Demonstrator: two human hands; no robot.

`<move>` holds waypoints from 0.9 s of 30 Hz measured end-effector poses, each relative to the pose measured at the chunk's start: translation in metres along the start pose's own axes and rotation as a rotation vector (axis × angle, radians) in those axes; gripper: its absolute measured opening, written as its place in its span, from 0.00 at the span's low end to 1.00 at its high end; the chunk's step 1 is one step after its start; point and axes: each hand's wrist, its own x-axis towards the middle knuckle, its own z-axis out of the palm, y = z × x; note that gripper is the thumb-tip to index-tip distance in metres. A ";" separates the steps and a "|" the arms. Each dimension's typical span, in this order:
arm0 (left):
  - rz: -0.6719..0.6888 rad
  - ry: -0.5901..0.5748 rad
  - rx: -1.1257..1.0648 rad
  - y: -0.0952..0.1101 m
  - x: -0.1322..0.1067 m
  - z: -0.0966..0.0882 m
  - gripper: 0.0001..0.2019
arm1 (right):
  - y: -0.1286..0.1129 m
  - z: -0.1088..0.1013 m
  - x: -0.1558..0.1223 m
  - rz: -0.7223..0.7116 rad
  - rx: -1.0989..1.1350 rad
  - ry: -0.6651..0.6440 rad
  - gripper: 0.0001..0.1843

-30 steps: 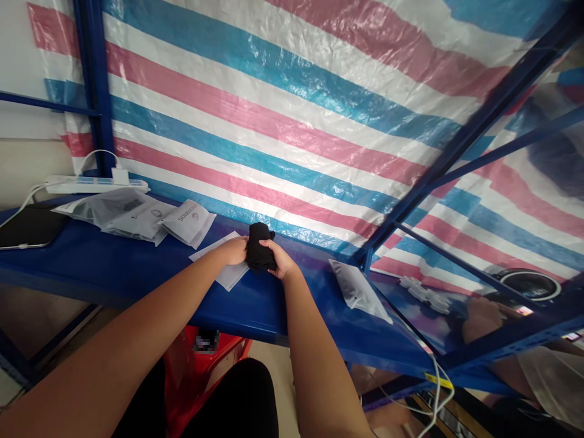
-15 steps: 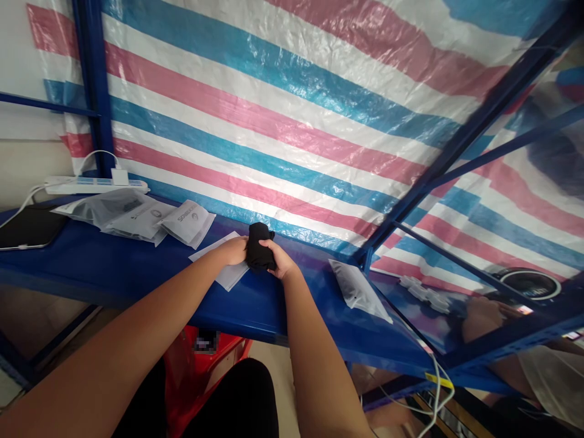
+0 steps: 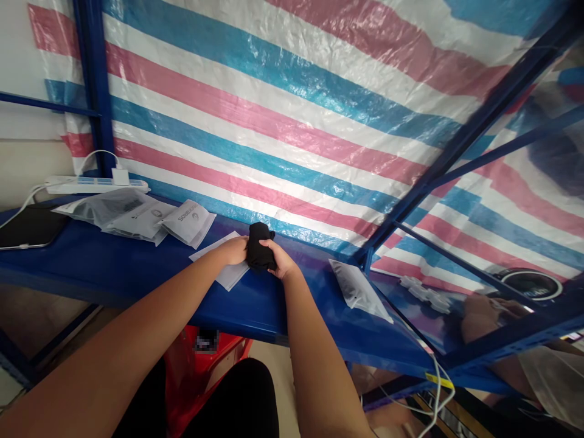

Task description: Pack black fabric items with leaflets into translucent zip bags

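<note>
A folded bundle of black cloth (image 3: pixel 260 248) is held between my two hands above the blue shelf. My left hand (image 3: pixel 236 250) grips its left side; most of those fingers are hidden behind the cloth. On the right side, my right hand (image 3: pixel 279 258) is closed on it, thumb lying across the front. Under my left hand and the cloth lies a flat white plastic bag (image 3: pixel 232 277). Farther left, a printed frosted bag (image 3: pixel 188 222) rests beside other filled frosted bags (image 3: pixel 139 222).
A frosted bag (image 3: pixel 359 291) lies to the right on the blue shelf (image 3: pixel 255 313). At the left are a power strip (image 3: pixel 95 185) and a black tablet-like device (image 3: pixel 31 228). Blue posts and striped sheeting stand behind. Another person's hand (image 3: pixel 481 316) shows at the far right, near white parts (image 3: pixel 424 294).
My hands and the black cloth stay in place. At the far right, the other person's hand has shifted slightly.
</note>
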 end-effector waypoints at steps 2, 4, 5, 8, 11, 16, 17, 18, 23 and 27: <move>-0.001 -0.002 -0.001 0.000 0.000 0.000 0.23 | 0.000 0.000 0.001 -0.002 -0.002 0.000 0.19; -0.004 -0.005 -0.002 0.000 0.000 0.000 0.23 | 0.000 0.000 0.001 0.001 -0.005 0.005 0.19; -0.003 -0.006 -0.002 0.000 0.000 0.000 0.23 | 0.000 0.000 0.001 0.004 -0.006 0.006 0.19; 0.010 -0.008 0.000 0.000 0.000 -0.001 0.23 | 0.000 0.001 0.000 0.002 0.000 0.005 0.19; 0.022 -0.007 0.000 -0.001 0.000 -0.001 0.23 | -0.001 0.002 -0.002 -0.007 0.013 0.002 0.19; 0.031 -0.012 0.054 -0.004 0.002 0.002 0.22 | -0.001 0.000 0.001 -0.028 0.074 0.024 0.17; 0.021 -0.010 0.097 -0.005 0.002 0.004 0.23 | -0.001 -0.001 0.002 -0.037 0.091 0.035 0.17; -0.007 -0.001 0.148 -0.006 0.003 0.005 0.24 | -0.001 -0.002 0.004 -0.045 0.108 0.052 0.17; -0.368 0.101 0.323 -0.011 0.004 0.005 0.35 | -0.002 -0.004 0.009 -0.047 0.181 0.120 0.15; -0.458 0.108 0.352 -0.014 0.006 0.001 0.37 | -0.005 -0.006 0.008 -0.040 0.196 0.135 0.14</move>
